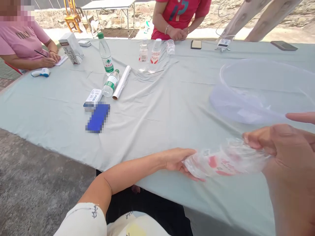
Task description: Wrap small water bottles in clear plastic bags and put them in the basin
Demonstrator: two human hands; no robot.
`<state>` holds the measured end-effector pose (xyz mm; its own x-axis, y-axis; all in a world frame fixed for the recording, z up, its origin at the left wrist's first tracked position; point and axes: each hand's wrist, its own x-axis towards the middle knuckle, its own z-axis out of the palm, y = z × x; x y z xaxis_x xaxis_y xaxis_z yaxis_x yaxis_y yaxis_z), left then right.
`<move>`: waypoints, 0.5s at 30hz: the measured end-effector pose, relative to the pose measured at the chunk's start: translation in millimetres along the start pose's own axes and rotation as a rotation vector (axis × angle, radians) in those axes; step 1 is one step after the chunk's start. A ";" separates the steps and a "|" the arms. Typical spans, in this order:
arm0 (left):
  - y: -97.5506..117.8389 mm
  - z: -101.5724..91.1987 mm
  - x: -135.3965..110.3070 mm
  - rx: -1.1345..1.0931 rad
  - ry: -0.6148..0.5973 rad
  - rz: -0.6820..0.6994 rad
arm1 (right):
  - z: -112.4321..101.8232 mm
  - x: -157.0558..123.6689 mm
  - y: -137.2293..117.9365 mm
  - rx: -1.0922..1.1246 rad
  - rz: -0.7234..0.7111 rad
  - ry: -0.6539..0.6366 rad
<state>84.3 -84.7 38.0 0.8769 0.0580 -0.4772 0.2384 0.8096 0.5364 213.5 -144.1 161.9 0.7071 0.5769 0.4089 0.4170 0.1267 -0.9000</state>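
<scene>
A clear plastic bottle point(221, 164) with a red and white label lies sideways above the table's near edge, wrapped in crinkled clear film. My left hand point(179, 160) holds one end of it, fingers curled underneath. At the other end, my right hand point(283, 147) pinches the bunched film around the bottle, its thumb large and close to the camera. The film hides the bottle's exact outline and neck. Just beyond my right hand is a large round translucent plastic basin or lid point(214, 98).
On the grey-green tablecloth point(157, 127) are a film roll point(121, 82), green-capped bottles point(105, 54), a small box point(93, 98), a blurred blue rectangle point(98, 118) and red-labelled bottles point(155, 55). A person in pink point(22, 39) writes at left; another in red point(182, 16) sits opposite.
</scene>
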 end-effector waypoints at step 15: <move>-8.9 -51.3 23.8 -0.298 -0.259 0.177 | 151.4 205.3 11.7 -0.248 -0.379 0.029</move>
<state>81.6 -60.5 -13.8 0.9784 0.0930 -0.1847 -0.0226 0.9359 0.3516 277.1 98.1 212.4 0.4927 0.5035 0.7098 0.7712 0.1253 -0.6242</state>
